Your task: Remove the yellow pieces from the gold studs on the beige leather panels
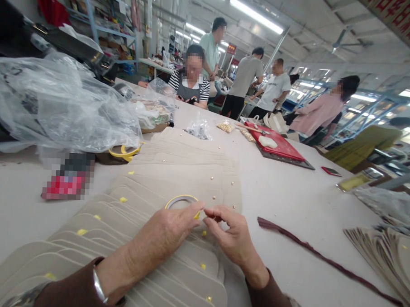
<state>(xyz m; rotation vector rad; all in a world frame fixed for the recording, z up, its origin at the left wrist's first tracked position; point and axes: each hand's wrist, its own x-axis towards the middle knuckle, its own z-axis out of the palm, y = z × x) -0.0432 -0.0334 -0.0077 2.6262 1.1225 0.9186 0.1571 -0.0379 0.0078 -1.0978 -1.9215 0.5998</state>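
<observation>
"Where's the tape roll [181, 198]?"
"In the left hand [169, 226], closed on it, over the beige panels [177, 170] near their right edge."
"And the right hand [233, 238]?"
"Thumb and forefinger almost meeting; I can't tell whether they pinch anything."
"Elbow room?"
"Tabletop [254, 192] stretches from the panels' right edge to the brown strip [303, 245]; a plastic bag [71, 109] crowds the far left."

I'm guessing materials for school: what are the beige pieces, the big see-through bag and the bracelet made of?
Beige pieces: perhaps leather or imitation leather; matte, thin and smooth. Big bag: probably thin plastic; clear, crinkled and shiny. Bracelet: likely metal; silvery and glossy.
</observation>
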